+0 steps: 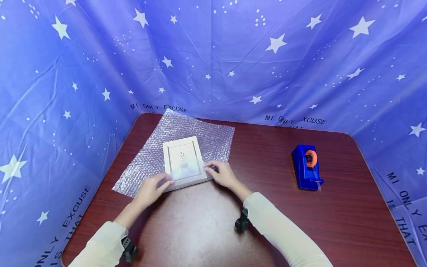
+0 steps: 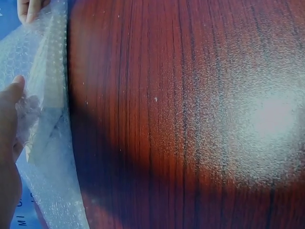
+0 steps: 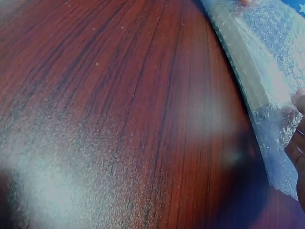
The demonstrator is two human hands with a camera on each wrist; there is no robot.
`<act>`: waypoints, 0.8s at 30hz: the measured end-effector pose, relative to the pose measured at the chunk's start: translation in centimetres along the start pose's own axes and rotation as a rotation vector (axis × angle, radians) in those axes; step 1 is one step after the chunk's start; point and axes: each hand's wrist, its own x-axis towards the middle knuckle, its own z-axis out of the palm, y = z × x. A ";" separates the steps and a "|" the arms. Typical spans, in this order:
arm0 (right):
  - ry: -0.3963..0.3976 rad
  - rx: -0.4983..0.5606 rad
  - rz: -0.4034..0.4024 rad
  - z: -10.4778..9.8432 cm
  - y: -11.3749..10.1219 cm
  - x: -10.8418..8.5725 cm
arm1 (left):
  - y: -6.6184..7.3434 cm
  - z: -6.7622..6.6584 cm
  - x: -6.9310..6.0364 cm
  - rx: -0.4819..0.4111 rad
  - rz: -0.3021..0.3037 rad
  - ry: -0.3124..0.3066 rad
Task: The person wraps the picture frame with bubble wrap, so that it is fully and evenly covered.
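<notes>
A white picture frame (image 1: 182,159) with a leaf motif lies face up on a sheet of bubble wrap (image 1: 146,163). The wrap's near edge is folded up over the frame's front side and covers its lower part. At the frame's near left corner, my left hand (image 1: 150,191) pinches that folded edge between thumb and fingers. My right hand (image 1: 224,174) grips the same fold at the near right corner. In the left wrist view, the left thumb (image 2: 14,88) lies on the clear wrap (image 2: 57,176). The right wrist view shows the right hand (image 3: 296,148) only partly, at the image edge.
A blue tape dispenser (image 1: 305,168) with an orange-cored roll stands to the right on the dark red wooden table (image 1: 263,159). Blue star-patterned cloth (image 1: 233,55) hangs behind the table and along both sides.
</notes>
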 end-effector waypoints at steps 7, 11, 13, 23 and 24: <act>0.011 0.018 0.042 0.5 0.4 0.3 | -0.6 0.7 0.2 -0.098 -0.077 0.018; 0.010 0.026 0.058 0.6 0.4 0.6 | -0.9 1.0 0.2 -0.148 -0.116 0.036; 0.019 0.022 0.057 0.6 0.4 0.7 | -1.0 1.0 0.3 -0.158 -0.127 0.040; 0.044 -0.010 0.087 1.0 0.5 0.9 | -1.1 1.2 0.5 -0.115 -0.160 0.043; 0.055 -0.031 0.080 1.0 0.5 1.0 | -1.1 1.3 0.5 -0.110 -0.163 0.044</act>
